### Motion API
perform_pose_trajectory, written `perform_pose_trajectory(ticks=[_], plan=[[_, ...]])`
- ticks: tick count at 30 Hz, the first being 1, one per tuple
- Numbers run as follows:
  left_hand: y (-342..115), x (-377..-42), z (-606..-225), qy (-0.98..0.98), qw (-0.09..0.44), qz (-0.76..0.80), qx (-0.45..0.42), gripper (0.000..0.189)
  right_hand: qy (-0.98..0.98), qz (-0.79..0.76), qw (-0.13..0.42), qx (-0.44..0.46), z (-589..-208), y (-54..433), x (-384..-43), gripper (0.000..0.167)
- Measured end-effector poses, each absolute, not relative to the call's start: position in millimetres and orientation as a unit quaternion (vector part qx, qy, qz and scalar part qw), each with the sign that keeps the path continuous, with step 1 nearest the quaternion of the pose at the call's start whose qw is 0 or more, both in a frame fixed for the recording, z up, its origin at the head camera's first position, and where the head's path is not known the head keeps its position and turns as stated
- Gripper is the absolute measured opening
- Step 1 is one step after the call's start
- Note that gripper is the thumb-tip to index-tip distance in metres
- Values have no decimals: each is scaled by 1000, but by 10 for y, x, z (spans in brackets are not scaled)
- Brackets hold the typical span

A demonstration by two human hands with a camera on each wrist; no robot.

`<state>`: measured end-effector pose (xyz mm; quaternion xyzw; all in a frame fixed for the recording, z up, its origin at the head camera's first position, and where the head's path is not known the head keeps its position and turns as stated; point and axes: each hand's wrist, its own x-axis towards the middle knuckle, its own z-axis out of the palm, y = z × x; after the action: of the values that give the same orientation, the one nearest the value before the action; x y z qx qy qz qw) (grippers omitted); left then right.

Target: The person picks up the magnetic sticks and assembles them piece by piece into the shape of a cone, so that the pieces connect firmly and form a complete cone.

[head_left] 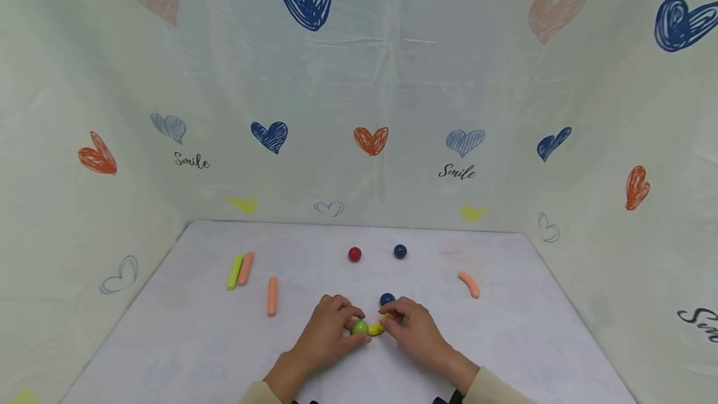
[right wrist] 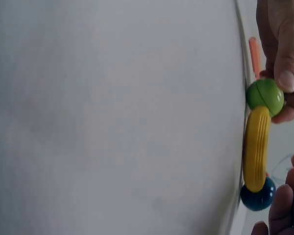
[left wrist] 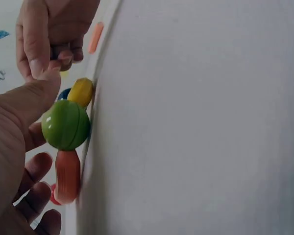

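Note:
My left hand (head_left: 327,334) pinches a shiny green ball (head_left: 359,327) between thumb and fingers. Against this ball lies one end of a yellow ribbed, curved stick (right wrist: 257,149). At the stick's far end, a dark blue ball (head_left: 387,299) overlaps it in the right wrist view; whether they touch I cannot tell. Over that end of the stick, the fingers of my right hand (head_left: 417,332) are loosely bent. In the right wrist view, those fingertips (right wrist: 280,205) appear apart from the stick and the blue ball.
Farther back on the white table (head_left: 185,341) sit a red ball (head_left: 354,254) and another blue ball (head_left: 400,251). Leftward lie a yellow-green stick (head_left: 234,272) and two orange sticks (head_left: 245,269). A curved orange stick (head_left: 469,284) lies to the right. A heart-printed curtain (head_left: 359,80) surrounds the table.

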<state>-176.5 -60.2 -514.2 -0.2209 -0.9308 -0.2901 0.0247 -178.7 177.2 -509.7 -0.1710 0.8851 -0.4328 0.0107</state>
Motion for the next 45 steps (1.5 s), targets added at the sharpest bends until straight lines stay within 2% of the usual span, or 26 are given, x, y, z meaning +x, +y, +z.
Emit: perform_pose_trajectory(ticks=[3, 6, 10, 13, 24, 28, 32, 34, 38, 45], plan=[[-562, -1769, -5121, -938, 11, -267, -220, 40, 895, -425, -10, -137, -5090, 1834, -1869, 15], [-549, -1769, -5100, -941, 9, -254, -225, 38, 904, -409, -10, -121, -5093, 1880, -1954, 22], [-566, -1772, -5097, -940, 15, -244, -236, 32, 911, -390, 21, -134, -5113, 1907, -2038, 38], [-601, -1772, -5106, -939, 26, -241, -245, 27, 908, -389, 49, -149, -5122, 1913, -2053, 43], [-685, -1764, -5079, -944, 71, -243, -211, 20, 893, -401, 84, -184, -5133, 1899, -1896, 36], [-634, -1719, -5099, -940, 94, -245, -218, 23, 890, -404, 91, -191, -5146, 1863, -1855, 36], [-535, -1675, -5106, -938, 97, -236, -233, 17, 891, -401, 91, -193, -5150, 1833, -1832, 35], [-484, -1666, -5111, -940, 93, -224, -240, 21, 892, -400, 90, -193, -5151, 1825, -1824, 35], [-407, -1673, -5142, -937, 126, -202, -257, 31, 890, -405, 81, -194, -5160, 1819, -1820, 36], [-331, -1696, -5149, -940, 143, -191, -242, 34, 886, -413, 63, -202, -5176, 1815, -1812, 34]])
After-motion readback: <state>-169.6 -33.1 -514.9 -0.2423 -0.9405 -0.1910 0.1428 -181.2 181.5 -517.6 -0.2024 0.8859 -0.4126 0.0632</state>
